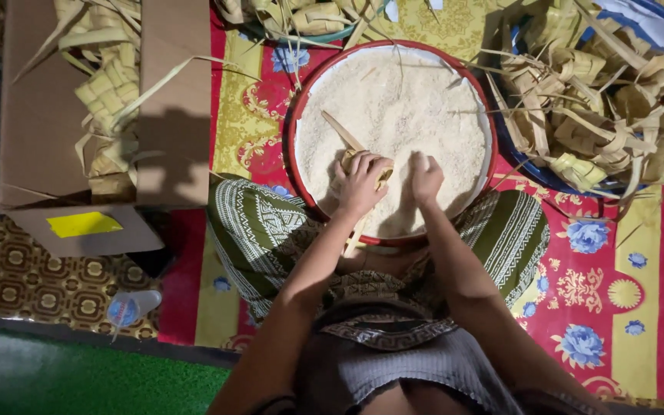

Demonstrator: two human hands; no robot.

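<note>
A large round basin with a red rim (295, 115) sits in front of my crossed legs, filled with white uncooked rice (401, 100). My left hand (361, 183) grips a small woven palm-leaf pouch (382, 174) over the near part of the rice; its loose leaf strips stick out toward the upper left and down over the rim. My right hand (426, 177) is cupped with fingers closed, dug into the rice just right of the pouch.
An open cardboard box (40, 115) at the left holds woven leaf pouches. A blue basin (655, 31) at the upper right is heaped with more pouches (593, 107). A patterned red and yellow mat (616, 292) covers the floor. A small plastic cup (128, 307) lies at the lower left.
</note>
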